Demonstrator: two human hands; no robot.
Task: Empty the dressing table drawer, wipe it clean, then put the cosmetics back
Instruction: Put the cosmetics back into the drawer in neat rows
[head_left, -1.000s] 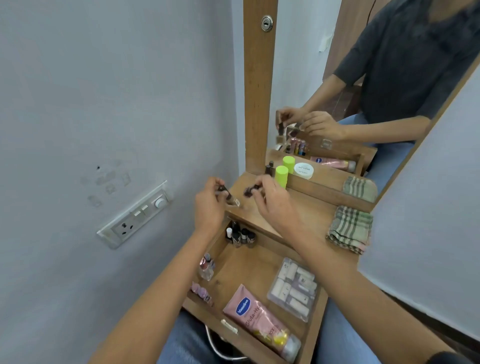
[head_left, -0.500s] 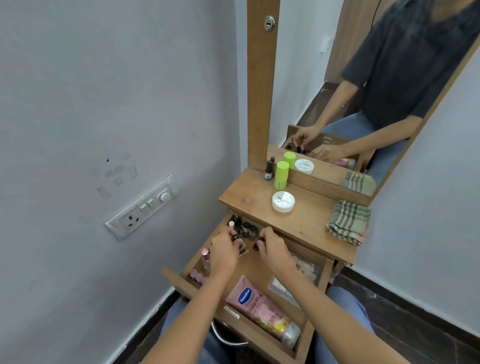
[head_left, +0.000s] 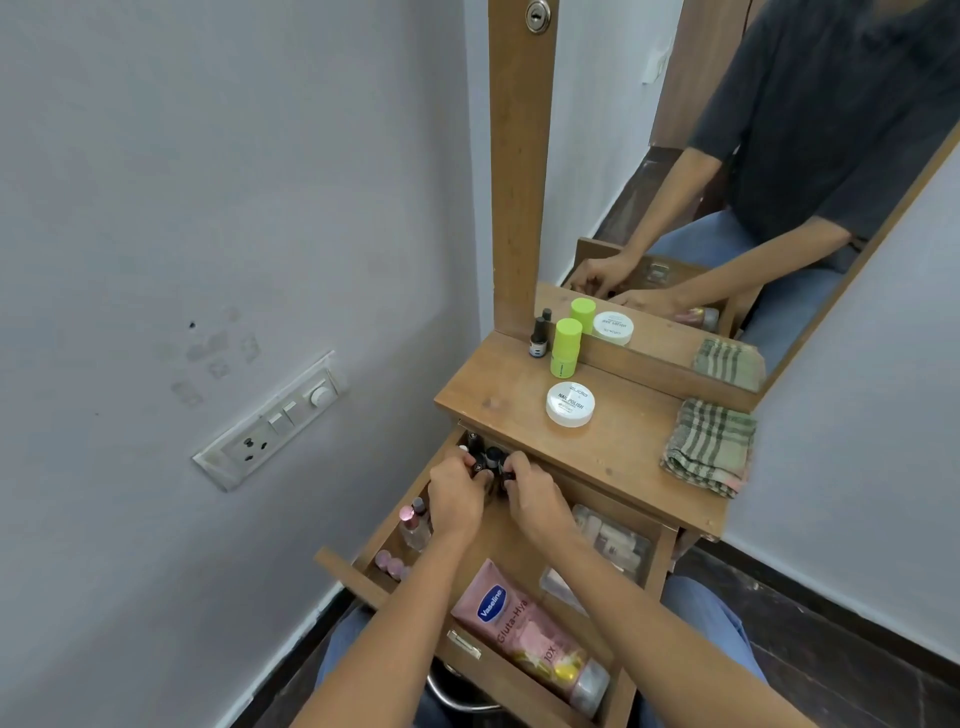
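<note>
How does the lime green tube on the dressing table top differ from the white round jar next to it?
The lime green cylindrical tube stands tall and narrow; the white round plastic jar is low and wide. The tube is near the mirror; the jar is nearer the open drawer. The jar's lid reads "NAIL POLISH"; the tube's print is too small to read. Both stand upright on the wooden top, untouched.

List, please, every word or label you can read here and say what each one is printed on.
"Vaseline" and "Gluta-Hya": pink tube lying in the drawer.
"NAIL POLISH": lid of the white round tub on the tabletop; the smaller print on it is blurred.
Label on the small dark bottle: too small to read.
The tub's mirror reflection: reversed, unreadable.
</note>
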